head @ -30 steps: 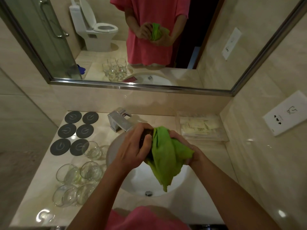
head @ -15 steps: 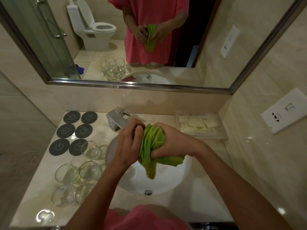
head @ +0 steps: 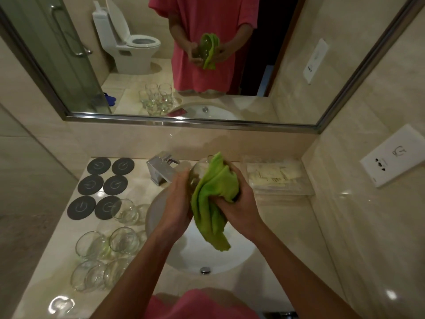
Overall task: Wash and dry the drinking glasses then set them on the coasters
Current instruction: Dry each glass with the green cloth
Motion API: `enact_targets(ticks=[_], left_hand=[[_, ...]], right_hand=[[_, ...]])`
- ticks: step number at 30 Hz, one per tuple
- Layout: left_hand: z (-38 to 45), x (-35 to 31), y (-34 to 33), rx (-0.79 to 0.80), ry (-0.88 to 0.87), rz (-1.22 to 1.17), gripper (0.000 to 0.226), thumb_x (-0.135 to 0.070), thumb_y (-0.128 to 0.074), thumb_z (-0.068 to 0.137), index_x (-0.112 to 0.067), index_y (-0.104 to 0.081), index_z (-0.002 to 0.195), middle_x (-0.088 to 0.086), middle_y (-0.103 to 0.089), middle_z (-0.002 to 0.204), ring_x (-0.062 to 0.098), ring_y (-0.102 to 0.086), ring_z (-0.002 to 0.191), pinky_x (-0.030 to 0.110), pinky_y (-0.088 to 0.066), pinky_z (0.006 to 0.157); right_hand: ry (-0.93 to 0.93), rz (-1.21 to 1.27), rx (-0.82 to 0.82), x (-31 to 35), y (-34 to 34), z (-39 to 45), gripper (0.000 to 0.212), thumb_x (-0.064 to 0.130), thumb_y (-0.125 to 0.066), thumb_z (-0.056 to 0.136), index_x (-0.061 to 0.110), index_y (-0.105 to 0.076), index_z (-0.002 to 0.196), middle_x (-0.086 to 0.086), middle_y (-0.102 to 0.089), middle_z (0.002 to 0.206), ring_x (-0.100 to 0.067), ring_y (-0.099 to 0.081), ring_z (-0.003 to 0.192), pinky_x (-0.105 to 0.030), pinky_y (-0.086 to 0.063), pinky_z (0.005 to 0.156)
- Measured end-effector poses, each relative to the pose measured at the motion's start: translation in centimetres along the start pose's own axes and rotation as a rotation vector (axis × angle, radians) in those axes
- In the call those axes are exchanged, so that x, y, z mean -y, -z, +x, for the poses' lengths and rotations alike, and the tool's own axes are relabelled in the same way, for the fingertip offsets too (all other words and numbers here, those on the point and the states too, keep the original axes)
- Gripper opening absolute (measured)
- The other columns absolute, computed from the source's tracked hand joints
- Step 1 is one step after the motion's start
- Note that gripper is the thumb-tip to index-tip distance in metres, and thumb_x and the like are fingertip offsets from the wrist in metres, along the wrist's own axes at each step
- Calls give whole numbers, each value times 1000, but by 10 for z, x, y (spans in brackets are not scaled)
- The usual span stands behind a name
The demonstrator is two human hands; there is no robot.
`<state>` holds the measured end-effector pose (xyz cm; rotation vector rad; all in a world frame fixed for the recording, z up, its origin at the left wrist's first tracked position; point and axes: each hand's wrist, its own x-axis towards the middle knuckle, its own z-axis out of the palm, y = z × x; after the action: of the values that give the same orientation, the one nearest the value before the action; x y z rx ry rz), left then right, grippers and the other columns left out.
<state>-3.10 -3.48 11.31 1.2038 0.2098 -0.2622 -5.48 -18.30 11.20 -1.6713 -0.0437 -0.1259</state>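
Head view over a glossy beige stone counter (head: 264,272) with a round white basin (head: 234,256) sunk into it; a metal drain plug (head: 205,270) sits at the basin's near edge, a squared chrome faucet (head: 161,168) at its far edge. Above the basin the left hand (head: 177,203) curls round a clear, rounded drinking glass (head: 197,171), tilted with its mouth away from the camera; the right hand (head: 239,203) grips a soft, crumpled green cloth (head: 213,199) bunched against the glass, one tail hanging limp over the basin. Left of the basin, five more clear tumblers (head: 124,240) stand clustered on the counter, rims near or touching, contents not discernible; behind them six flat, dark round coasters (head: 101,185) with pale markings lie in two columns, all bare, the nearest just beside a tumbler. Right of the faucet, a clear rectangular tray (head: 308,192) holds pale flat packets (head: 276,173). A metal-framed mirror (head: 184,122) reflects the scene; a white wall plate (head: 393,157) is at right.
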Motion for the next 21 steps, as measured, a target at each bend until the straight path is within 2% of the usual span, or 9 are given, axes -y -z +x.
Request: enact_targets(ticks=[2,3,5,6,10,12,15,19,21], left_hand=[[-3,-1,3,47,-35,90,54,-49,-60,93,-2,-52,118,18,-68,103,26,-68,86,37,-60,70],[-3,-1,6,62,-80,151,48,-39,-65,90,0,-48,113,18,-67,100,22,-67,79,31,-58,62],[0,-1,10,112,-128,216,42,-12,-75,86,2,-42,108,23,-65,107,22,-68,80,28,-57,62],[3,-2,11,152,-139,227,49,-6,-80,81,1,-42,111,25,-63,112,23,-70,84,31,-58,65],[8,-4,12,278,-181,341,81,-22,-88,64,-20,-49,136,13,-66,119,26,-70,104,45,-61,78],[6,-5,9,251,-214,385,78,-17,-88,66,-21,-51,134,5,-68,114,25,-71,102,46,-62,76],[7,-2,9,225,-283,378,69,-1,-84,69,-18,-52,128,-3,-68,114,22,-70,106,39,-61,74],[6,-1,11,154,-345,400,74,-2,-85,66,-19,-52,130,1,-64,120,23,-68,109,45,-60,84],[5,-3,11,104,-366,397,75,1,-88,67,-19,-53,130,2,-66,118,19,-67,108,39,-59,86]], right_hand=[[-107,89,-116,1,-3,-2,39,28,-77,87,15,-64,122,6,-74,109,-8,-69,104,-28,-54,86],[-153,130,-153,4,-3,-2,26,35,-71,92,18,-68,110,5,-76,99,-10,-71,96,-33,-56,83],[-238,206,-159,5,-3,-1,34,50,-59,87,21,-72,98,-3,-77,96,-20,-72,97,-47,-58,90],[-267,243,-136,7,-3,0,37,53,-56,85,24,-74,97,-7,-77,99,-27,-72,101,-52,-56,95],[-334,339,-32,12,-3,5,33,52,-55,95,28,-78,101,-14,-75,111,-34,-69,109,-57,-53,98],[-371,365,-18,10,-3,6,41,47,-48,92,22,-74,112,-14,-74,115,-32,-69,111,-55,-53,100],[-409,335,-80,9,-9,7,52,50,-46,89,15,-71,119,-15,-74,115,-32,-69,112,-56,-51,102],[-449,355,-229,8,-15,9,40,43,-46,102,14,-74,107,-22,-72,113,-38,-67,111,-59,-51,100],[-474,414,-281,7,-14,11,38,38,-46,104,12,-73,109,-20,-73,113,-36,-68,111,-56,-52,100]])
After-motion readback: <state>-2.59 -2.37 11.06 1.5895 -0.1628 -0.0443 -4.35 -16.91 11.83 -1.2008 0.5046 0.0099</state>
